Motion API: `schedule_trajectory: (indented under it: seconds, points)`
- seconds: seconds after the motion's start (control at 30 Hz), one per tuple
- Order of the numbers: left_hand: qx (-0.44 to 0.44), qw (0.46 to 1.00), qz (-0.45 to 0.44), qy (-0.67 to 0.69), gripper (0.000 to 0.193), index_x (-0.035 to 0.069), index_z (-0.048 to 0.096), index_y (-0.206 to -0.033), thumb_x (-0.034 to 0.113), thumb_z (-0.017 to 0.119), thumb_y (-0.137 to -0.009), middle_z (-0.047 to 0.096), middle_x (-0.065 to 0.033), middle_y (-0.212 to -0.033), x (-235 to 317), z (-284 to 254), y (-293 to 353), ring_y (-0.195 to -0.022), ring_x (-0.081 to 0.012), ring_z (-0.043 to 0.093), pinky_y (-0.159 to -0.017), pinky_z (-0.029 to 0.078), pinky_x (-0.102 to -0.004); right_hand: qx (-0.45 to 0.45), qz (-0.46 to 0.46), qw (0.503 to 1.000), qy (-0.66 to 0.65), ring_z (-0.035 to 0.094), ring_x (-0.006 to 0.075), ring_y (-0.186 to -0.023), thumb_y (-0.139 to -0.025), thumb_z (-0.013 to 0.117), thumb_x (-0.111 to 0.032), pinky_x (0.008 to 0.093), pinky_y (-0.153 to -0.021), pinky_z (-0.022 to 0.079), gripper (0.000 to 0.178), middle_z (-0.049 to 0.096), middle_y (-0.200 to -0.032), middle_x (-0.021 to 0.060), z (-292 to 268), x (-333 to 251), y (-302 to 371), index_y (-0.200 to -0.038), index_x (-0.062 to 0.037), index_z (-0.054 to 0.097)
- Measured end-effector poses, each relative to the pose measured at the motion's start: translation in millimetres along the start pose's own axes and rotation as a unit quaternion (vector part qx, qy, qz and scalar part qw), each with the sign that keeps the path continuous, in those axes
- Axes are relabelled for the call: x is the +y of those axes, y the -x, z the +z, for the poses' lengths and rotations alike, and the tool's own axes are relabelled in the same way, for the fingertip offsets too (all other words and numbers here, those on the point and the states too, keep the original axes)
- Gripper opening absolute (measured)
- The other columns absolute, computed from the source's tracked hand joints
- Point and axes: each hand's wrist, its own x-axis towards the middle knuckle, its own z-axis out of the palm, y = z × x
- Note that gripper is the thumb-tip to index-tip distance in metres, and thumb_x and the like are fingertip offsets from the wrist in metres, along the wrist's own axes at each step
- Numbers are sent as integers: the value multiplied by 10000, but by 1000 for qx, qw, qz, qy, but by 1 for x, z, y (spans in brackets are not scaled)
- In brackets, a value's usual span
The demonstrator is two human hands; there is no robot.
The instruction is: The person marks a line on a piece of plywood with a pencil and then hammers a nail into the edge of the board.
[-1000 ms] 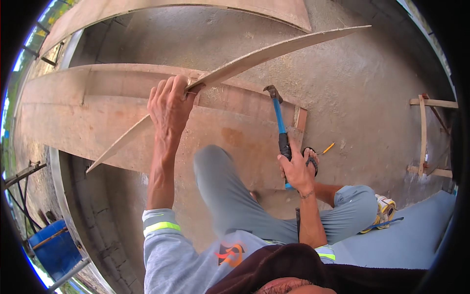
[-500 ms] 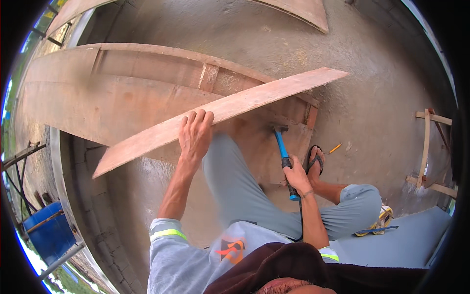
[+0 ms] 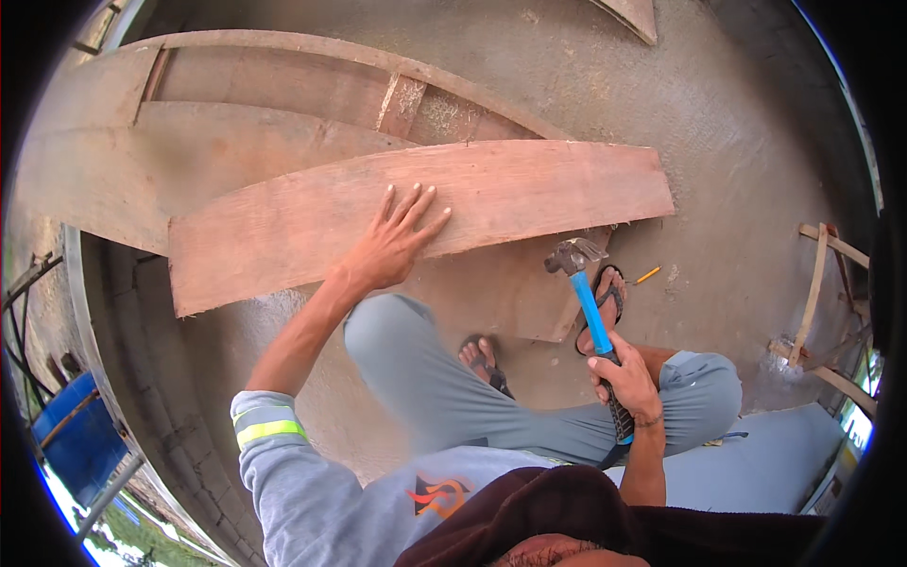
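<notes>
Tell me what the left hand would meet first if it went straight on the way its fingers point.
The long reddish plywood strip, on which the left hand seems to rest; past its far edge, probably the larger brown wooden panel, though depth is unclear.

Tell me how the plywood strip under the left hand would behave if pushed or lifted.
The plywood strip would probably flex a little, being long and thin-looking. It seems likelier to slide than roll, given its broad, flat face beneath the left hand. Its ragged-looking lower-left corner may snag.
</notes>
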Motion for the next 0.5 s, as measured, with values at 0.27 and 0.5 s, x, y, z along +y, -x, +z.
schedule_trajectory:
  seconds: [0.27, 0.5]
  points:
    - [37, 997, 20, 69, 772, 223, 336, -1544, 352, 673, -861, 207, -84, -1642, 14, 47, 4, -1516, -277, 193, -1259, 122, -527, 185, -273, 898, 292, 643, 316, -766, -977, 565, -203, 410, -716, 512, 556, 642, -914, 182, 41, -47, -98, -1509, -149, 415]
    - [221, 961, -156, 61, 742, 123, 460, -1442, 333, 772, -803, 423, -107, -1466, -12, 30, -58, -1386, -308, 360, -1167, 260, -516, 176, -358, 871, 287, 620, 442, -866, -995, 556, -185, 494, -775, 482, 605, 642, -963, 258, 71, -76, -158, -1554, -250, 335]
